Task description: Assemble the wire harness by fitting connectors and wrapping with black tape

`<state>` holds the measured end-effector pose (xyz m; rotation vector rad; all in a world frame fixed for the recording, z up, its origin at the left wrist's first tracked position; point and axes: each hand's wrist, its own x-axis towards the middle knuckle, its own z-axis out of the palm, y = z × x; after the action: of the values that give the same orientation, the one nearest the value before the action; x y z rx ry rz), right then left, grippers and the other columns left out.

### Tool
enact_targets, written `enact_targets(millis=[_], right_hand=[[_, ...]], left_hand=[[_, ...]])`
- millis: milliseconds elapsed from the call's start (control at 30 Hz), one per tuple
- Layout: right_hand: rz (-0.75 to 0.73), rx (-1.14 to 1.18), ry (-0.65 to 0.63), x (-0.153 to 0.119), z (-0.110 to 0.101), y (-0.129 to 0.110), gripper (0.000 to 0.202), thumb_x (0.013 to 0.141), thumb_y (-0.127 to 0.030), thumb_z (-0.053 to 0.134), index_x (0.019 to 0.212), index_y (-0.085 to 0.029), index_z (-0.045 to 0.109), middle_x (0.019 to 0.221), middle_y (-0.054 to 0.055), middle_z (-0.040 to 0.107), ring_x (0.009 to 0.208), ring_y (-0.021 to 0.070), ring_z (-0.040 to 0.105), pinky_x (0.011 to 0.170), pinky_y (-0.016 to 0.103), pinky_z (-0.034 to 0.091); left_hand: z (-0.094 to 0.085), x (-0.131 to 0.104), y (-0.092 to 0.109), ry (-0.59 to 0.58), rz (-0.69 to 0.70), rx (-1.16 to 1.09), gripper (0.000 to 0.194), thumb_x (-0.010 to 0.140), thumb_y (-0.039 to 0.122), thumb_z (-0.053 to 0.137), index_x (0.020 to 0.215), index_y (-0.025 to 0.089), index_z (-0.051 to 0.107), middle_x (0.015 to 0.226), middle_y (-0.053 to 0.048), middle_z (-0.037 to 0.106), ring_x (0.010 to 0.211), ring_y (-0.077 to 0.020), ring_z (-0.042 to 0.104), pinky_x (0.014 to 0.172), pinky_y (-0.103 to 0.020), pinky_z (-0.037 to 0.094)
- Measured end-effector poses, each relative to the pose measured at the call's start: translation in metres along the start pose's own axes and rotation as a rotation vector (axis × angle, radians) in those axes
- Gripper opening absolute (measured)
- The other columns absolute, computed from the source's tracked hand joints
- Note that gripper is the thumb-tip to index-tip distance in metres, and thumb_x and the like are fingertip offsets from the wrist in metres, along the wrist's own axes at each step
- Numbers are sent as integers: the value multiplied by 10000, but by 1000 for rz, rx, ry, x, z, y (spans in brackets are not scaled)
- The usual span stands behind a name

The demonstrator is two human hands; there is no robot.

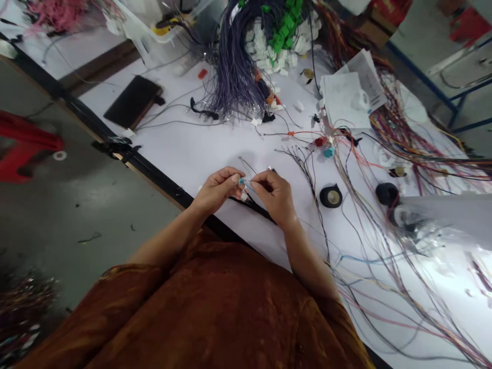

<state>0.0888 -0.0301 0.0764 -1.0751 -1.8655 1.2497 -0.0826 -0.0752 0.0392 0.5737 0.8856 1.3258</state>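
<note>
Near the front edge of the white table, my left hand point(222, 188) pinches a small blue connector point(241, 181) between thumb and fingers. Close beside it, my right hand point(273, 195) has thumb and forefinger pinched on a thin wire point(248, 181) that meets the connector. Whether the wire's tip sits inside the connector is too small to tell. A small white piece point(244, 196) shows just under the left fingertips. Dark wires run beneath both hands, partly hidden by them.
A purple wire bundle point(234, 66) lies at the back, beside white and green connectors point(286, 31). Black tape point(331, 196) rests to the right, among long loose wires point(357, 205). A dark box point(132, 102) sits at left. Papers point(342, 97) lie behind; the table's black edge point(154, 177) runs diagonally.
</note>
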Motion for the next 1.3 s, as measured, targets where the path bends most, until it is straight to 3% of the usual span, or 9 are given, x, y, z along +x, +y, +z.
enact_targets(millis=[400, 700, 1000, 1167, 1300], right_hand=[[-82, -80, 33, -4, 5, 0, 112, 900, -255, 612, 822, -204, 673, 755, -1, 612, 695, 114, 543, 660, 266, 437], [113, 174, -103, -2, 3, 2, 130, 839, -273, 654, 745, -185, 633, 713, -21, 569, 652, 96, 490, 617, 252, 392], [-125, -86, -57, -8, 4, -9, 190, 848, -107, 585, 675, -184, 569, 696, -22, 505, 639, 89, 450, 616, 249, 366], [-128, -116, -123, -10, 4, -7, 185, 834, -82, 603, 680, -180, 570, 695, -26, 510, 640, 87, 460, 605, 247, 355], [-103, -91, -139, -9, 4, -5, 168, 825, -101, 643, 684, -178, 594, 689, -29, 535, 641, 85, 471, 612, 244, 368]], left_hand=[[3, -2, 2, 31, -35, -22, 372, 687, 442, 855, 836, 135, 708, 617, 6, 686, 453, -76, 604, 454, -166, 516], [2, -5, 3, 14, -60, 13, 388, 700, 479, 835, 805, 135, 691, 604, 6, 666, 442, -74, 583, 443, -170, 505], [-3, -9, 4, -15, -17, 188, 337, 774, 456, 782, 799, 134, 685, 618, -11, 681, 450, -85, 597, 464, -188, 526], [0, -17, 10, -37, 60, 387, 271, 806, 391, 765, 826, 128, 702, 623, -19, 684, 494, -96, 626, 500, -196, 542], [-3, -20, 7, -77, 77, 399, 251, 829, 381, 745, 859, 135, 706, 632, -14, 683, 514, -100, 637, 518, -204, 552]])
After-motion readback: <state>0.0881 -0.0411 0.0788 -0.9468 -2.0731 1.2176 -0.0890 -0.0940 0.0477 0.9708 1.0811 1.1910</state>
